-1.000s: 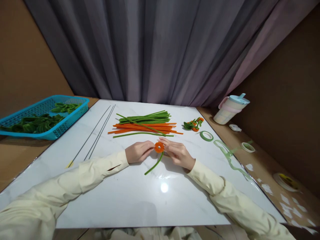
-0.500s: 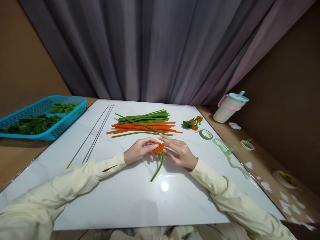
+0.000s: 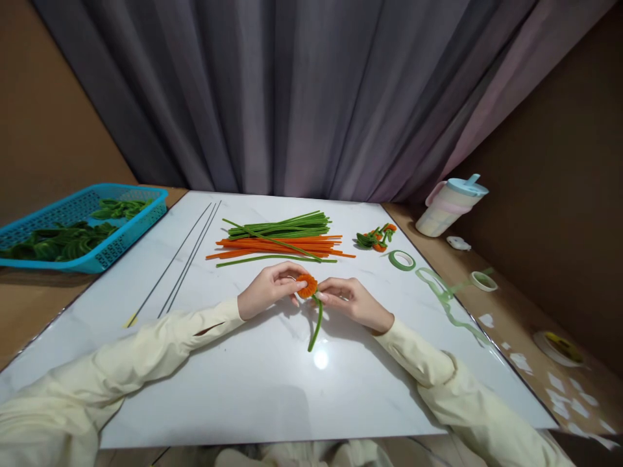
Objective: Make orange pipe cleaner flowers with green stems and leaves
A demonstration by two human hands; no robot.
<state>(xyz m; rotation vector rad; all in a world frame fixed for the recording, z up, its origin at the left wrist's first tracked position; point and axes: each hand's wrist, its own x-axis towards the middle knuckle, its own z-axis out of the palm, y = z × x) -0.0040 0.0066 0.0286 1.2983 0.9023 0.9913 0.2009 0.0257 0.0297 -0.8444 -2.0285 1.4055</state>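
Observation:
My left hand (image 3: 267, 292) pinches an orange pipe-cleaner coil (image 3: 306, 285), a flower-like ring, from its left side. My right hand (image 3: 351, 301) pinches the green stem (image 3: 316, 324) just under the coil from the right. The stem hangs down toward me, and I cannot tell whether its tip touches the white board (image 3: 272, 383). Both hands hover just above the board's middle. Behind them lie a pile of straight orange pipe cleaners (image 3: 277, 247) and green pipe cleaners (image 3: 285, 228).
A blue basket (image 3: 104, 254) of green leaf shapes stands at the left. Thin wires (image 3: 187, 256) lie on the board. Finished small flowers (image 3: 376, 239), green tape rolls (image 3: 402, 260), a loose tape strip (image 3: 445, 301) and a lidded cup (image 3: 450, 206) are at the right.
The coil has been turned from facing me to tilted side-on. The green stem has swung from pointing lower left to pointing nearly straight toward me. Both hands shifted slightly.

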